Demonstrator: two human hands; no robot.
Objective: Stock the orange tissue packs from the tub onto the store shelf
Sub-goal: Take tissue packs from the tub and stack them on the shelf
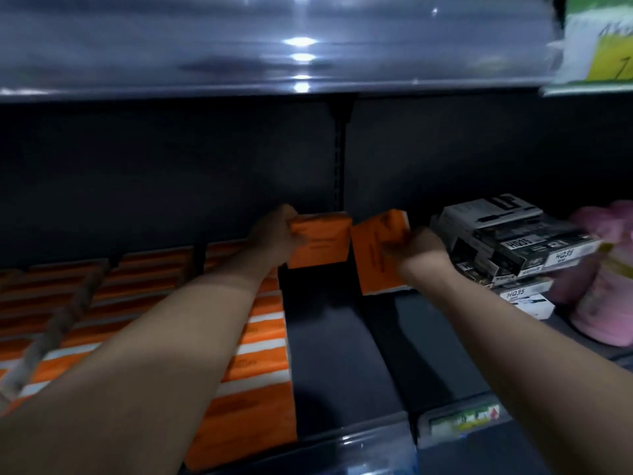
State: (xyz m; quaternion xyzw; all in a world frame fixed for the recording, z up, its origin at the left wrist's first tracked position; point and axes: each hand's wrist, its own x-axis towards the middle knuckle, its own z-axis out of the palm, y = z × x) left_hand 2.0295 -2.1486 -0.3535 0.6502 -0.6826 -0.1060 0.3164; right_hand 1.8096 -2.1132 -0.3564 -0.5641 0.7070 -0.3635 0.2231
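Both arms reach deep into the store shelf. The left hand has its fingers curled round the left edge of the left orange tissue pack, holding it upright near the dark back wall. The right hand grips the right side of the right orange tissue pack, which stands just beside the first and leans a little. Its lower edge is down by the shelf floor (whether it touches cannot be told).

To the left, rows of stocked orange tissue packs lie flat, filling that part of the shelf up to the bare dark strip under the two held packs. Right of the right hand sits a stack of black-and-white boxes, with pink packages beyond them. A price label is clipped to the front rail.
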